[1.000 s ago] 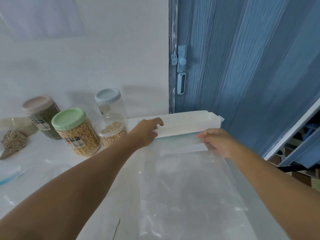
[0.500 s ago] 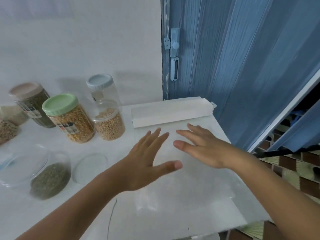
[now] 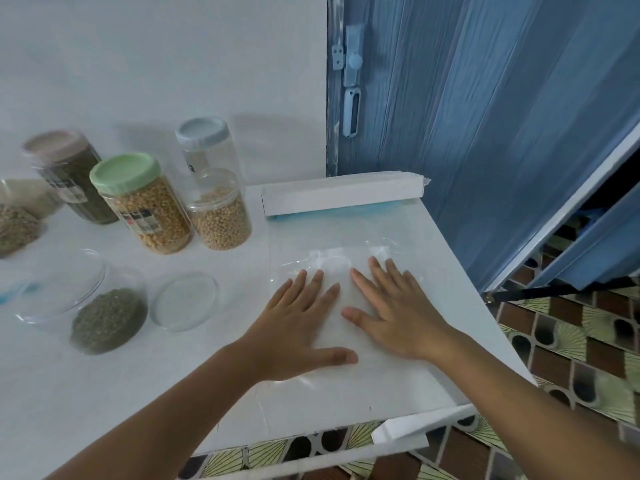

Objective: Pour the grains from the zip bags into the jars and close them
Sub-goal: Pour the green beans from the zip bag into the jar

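An empty clear zip bag lies flat on the white table, its blue zip edge against a white carton. My left hand and my right hand press flat on the bag, fingers straight and spread. To the left stand a green-lidded jar of yellow grain, an open jar of tan grain, a grey-lidded clear jar behind it and a brown-lidded jar of dark green grain. An open jar of dark green grain lies tilted at the near left, with a clear lid beside it.
Bags of grain sit at the far left edge. A white wall runs behind the jars, and a blue folding door stands to the right. The table's right edge and front edge drop to a patterned tile floor.
Both hands have left the white carton, come back towards me and now press flat on the empty bag. The view has tilted down, showing more of the table.
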